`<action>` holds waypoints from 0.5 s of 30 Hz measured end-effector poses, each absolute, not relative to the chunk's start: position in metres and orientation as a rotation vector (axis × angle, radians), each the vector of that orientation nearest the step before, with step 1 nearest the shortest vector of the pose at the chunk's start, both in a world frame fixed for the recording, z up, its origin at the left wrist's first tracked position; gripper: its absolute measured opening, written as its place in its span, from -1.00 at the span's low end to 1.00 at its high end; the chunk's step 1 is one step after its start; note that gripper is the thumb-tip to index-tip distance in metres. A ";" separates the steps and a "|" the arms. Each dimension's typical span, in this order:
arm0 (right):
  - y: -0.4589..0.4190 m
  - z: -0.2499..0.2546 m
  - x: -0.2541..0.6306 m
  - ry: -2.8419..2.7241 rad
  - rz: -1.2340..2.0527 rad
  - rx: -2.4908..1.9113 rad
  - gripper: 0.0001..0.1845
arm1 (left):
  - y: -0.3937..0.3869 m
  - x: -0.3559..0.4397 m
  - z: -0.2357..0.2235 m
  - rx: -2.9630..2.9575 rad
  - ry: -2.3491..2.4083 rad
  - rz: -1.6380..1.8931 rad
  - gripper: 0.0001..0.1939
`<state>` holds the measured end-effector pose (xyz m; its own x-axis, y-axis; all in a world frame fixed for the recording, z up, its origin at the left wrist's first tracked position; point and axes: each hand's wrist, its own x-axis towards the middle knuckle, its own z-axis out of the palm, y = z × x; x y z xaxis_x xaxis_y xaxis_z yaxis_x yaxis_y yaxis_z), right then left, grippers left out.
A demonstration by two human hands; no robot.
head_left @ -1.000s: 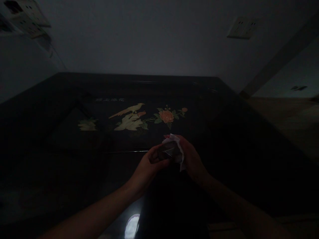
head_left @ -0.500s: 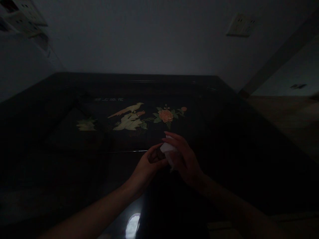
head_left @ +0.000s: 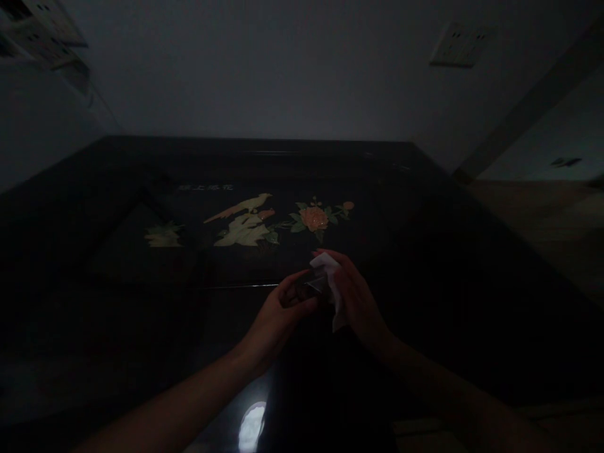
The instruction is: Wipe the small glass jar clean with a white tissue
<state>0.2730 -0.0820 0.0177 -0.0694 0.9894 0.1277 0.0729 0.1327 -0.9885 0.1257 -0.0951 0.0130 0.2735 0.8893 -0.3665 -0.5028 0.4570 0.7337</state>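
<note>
Over the dark glossy table, my left hand (head_left: 278,308) is closed around a small dark object (head_left: 312,285) with a pale streak on its face. The dim light hides what kind of object it is. My right hand (head_left: 356,299) holds a crumpled white tissue (head_left: 334,286) against that object's right side. One corner of the tissue hangs down below the right palm.
A black lacquered table (head_left: 302,146) with an inlaid bird (head_left: 245,217) and pink flower (head_left: 314,218) reaches back to a pale wall (head_left: 264,69). Wall sockets (head_left: 460,45) are at the upper right, with more at the upper left. Brownish floor (head_left: 528,207) shows at the right.
My right hand has shifted slightly right with the tissue, which now drapes more openly. More of the dark object's face is uncovered. My left hand stays almost where it was.
</note>
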 end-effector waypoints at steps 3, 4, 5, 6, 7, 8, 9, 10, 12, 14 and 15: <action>-0.086 0.023 0.276 -1.667 0.875 -1.119 -0.64 | -0.095 0.125 0.009 0.575 0.848 1.001 -0.41; -0.086 0.023 0.277 -1.757 0.797 -1.098 -0.64 | -0.094 0.125 0.008 0.579 0.846 1.008 -0.42; -0.087 0.023 0.277 -1.839 0.723 -1.075 -0.63 | -0.095 0.125 0.007 0.579 0.845 1.014 -0.43; -0.087 0.023 0.278 -1.909 0.655 -1.055 -0.62 | -0.095 0.125 0.007 0.578 0.847 1.021 -0.43; -0.088 0.023 0.279 -1.963 0.600 -1.037 -0.61 | -0.095 0.125 0.008 0.576 0.852 1.024 -0.42; -0.088 0.023 0.279 -1.997 0.564 -1.021 -0.61 | -0.095 0.125 0.008 0.574 0.859 1.024 -0.42; -0.087 0.023 0.279 -2.010 0.550 -1.009 -0.61 | -0.095 0.126 0.009 0.570 0.868 1.020 -0.41; -0.087 0.023 0.279 -1.998 0.563 -1.007 -0.61 | -0.095 0.126 0.011 0.567 0.877 1.016 -0.40; -0.085 0.023 0.278 -1.907 0.659 -1.020 -0.63 | -0.095 0.126 0.012 0.564 0.883 1.009 -0.40; -0.082 0.022 0.278 -1.738 0.819 -1.051 -0.65 | -0.095 0.125 0.012 0.569 0.872 1.005 -0.39; -0.081 0.021 0.278 -1.639 0.913 -1.070 -0.65 | -0.094 0.125 0.012 0.573 0.864 1.003 -0.37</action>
